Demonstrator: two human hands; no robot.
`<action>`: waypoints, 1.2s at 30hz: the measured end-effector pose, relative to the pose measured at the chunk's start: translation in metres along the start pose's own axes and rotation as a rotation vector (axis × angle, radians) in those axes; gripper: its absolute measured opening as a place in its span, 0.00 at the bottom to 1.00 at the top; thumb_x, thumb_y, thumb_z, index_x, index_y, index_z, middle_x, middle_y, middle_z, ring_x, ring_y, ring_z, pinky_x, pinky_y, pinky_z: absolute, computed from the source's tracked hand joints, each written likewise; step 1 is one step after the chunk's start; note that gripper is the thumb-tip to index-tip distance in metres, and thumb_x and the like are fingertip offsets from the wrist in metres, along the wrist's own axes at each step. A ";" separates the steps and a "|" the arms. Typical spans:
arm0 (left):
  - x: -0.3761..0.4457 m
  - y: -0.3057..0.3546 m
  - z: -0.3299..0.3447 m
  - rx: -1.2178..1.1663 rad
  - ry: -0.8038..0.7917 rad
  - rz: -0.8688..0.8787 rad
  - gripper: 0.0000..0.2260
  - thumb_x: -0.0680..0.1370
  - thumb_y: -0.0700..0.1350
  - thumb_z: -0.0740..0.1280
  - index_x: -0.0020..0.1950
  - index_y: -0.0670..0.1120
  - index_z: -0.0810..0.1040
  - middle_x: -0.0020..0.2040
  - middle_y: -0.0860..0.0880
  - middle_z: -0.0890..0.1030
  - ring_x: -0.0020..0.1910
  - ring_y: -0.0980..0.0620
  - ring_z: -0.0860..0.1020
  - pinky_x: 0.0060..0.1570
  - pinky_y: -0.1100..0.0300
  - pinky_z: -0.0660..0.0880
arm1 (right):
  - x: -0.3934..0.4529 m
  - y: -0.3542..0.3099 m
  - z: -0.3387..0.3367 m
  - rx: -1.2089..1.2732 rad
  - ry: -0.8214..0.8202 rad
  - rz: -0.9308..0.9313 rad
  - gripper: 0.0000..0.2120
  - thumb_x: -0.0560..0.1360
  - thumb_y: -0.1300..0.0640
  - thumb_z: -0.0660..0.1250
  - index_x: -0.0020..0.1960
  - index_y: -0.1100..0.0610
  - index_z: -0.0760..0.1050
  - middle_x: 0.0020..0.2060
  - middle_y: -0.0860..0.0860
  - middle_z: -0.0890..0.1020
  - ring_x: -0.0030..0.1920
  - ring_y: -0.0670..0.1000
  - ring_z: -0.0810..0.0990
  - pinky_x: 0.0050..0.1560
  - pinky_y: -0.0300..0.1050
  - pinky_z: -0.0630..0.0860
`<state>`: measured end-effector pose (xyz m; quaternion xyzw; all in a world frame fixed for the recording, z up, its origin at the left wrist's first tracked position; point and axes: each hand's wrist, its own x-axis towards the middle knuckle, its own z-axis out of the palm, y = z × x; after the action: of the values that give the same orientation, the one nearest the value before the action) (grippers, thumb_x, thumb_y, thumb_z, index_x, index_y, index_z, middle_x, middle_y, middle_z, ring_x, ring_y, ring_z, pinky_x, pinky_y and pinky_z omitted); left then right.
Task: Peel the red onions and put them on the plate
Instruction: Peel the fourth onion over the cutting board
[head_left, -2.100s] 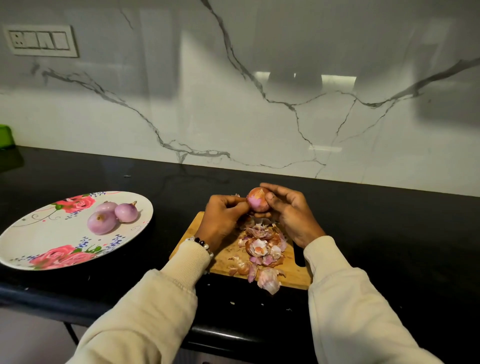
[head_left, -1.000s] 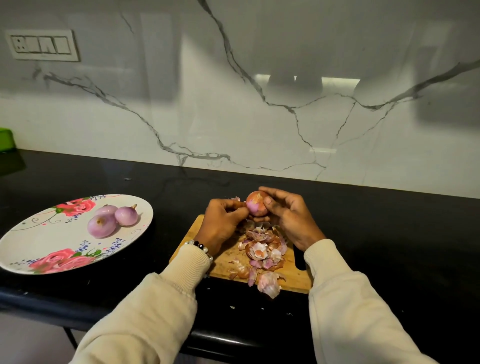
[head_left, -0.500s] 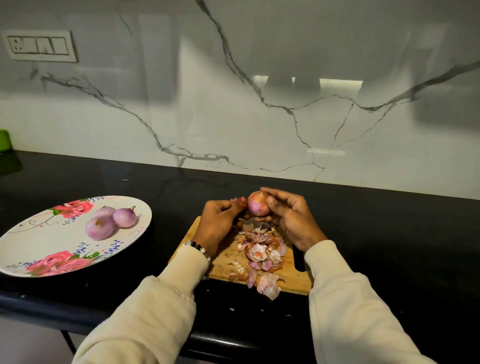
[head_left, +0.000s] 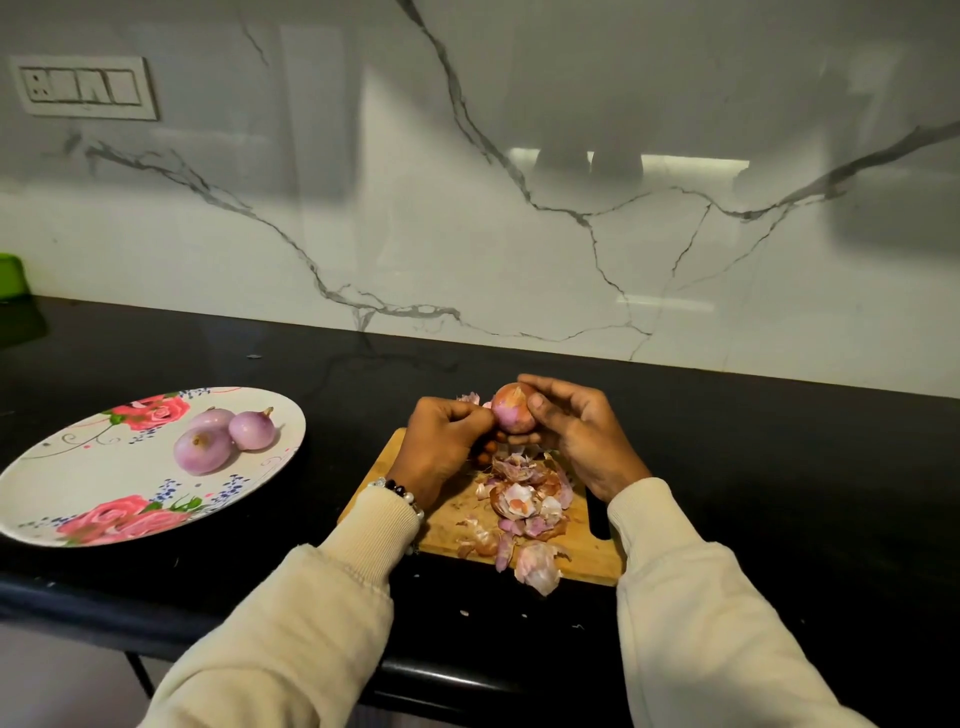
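While the right hand (head_left: 579, 434) cups the half-skinned onion (head_left: 513, 409), the left hand (head_left: 445, 441) pinches its skin, with the plate (head_left: 62, 483) well off to the left hand's side.

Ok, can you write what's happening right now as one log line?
step: peeling | onion: held over board | left hand: picking skin | right hand: holding onion | plate: three peeled onions
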<state>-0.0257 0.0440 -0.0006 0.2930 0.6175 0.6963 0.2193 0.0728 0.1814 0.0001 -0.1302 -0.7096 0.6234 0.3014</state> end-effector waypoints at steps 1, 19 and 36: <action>0.001 -0.001 0.000 0.016 0.014 0.009 0.11 0.79 0.35 0.65 0.37 0.35 0.82 0.32 0.40 0.79 0.29 0.49 0.76 0.31 0.57 0.75 | 0.000 0.000 0.001 0.010 -0.005 0.000 0.12 0.81 0.62 0.63 0.62 0.54 0.79 0.60 0.55 0.81 0.61 0.57 0.81 0.61 0.62 0.78; -0.002 0.005 -0.003 -0.045 -0.011 -0.030 0.08 0.77 0.42 0.69 0.47 0.38 0.84 0.41 0.40 0.84 0.32 0.51 0.78 0.32 0.59 0.76 | -0.001 -0.005 -0.002 0.040 0.018 0.018 0.13 0.81 0.64 0.63 0.64 0.59 0.77 0.58 0.56 0.82 0.60 0.56 0.81 0.61 0.56 0.79; 0.010 -0.009 -0.002 0.110 0.030 0.033 0.10 0.78 0.37 0.68 0.37 0.40 0.82 0.31 0.45 0.79 0.28 0.51 0.75 0.31 0.58 0.72 | -0.004 -0.010 0.001 0.153 0.001 0.031 0.12 0.81 0.65 0.62 0.62 0.59 0.78 0.59 0.57 0.81 0.60 0.59 0.81 0.56 0.58 0.81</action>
<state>-0.0349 0.0499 -0.0085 0.3045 0.6530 0.6691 0.1821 0.0772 0.1760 0.0082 -0.1181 -0.6576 0.6804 0.3011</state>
